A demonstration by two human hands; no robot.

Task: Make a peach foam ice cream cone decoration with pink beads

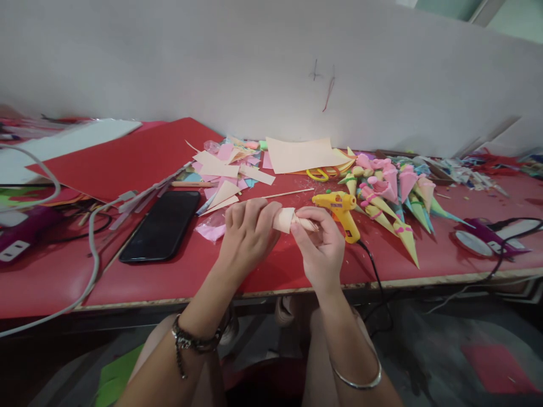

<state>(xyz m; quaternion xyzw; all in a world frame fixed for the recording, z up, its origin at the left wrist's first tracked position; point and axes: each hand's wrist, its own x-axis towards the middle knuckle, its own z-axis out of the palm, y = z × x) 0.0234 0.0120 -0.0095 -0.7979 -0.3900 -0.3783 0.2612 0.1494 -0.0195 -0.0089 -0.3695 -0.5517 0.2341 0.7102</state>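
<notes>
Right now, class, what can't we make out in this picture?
All in the head view:
- Part of the held paper: covered by the left hand and right hand.
- The glue gun's label: too small to read.
- The left purple tool's full shape: cut off by the left edge.

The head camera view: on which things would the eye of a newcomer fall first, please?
Probably on the bright yellow glue gun, lying on the red table just beyond the right hand. Next come the pastel paper cones, heaped to its right. At the centre, the left hand and right hand hold cream paper.
</notes>
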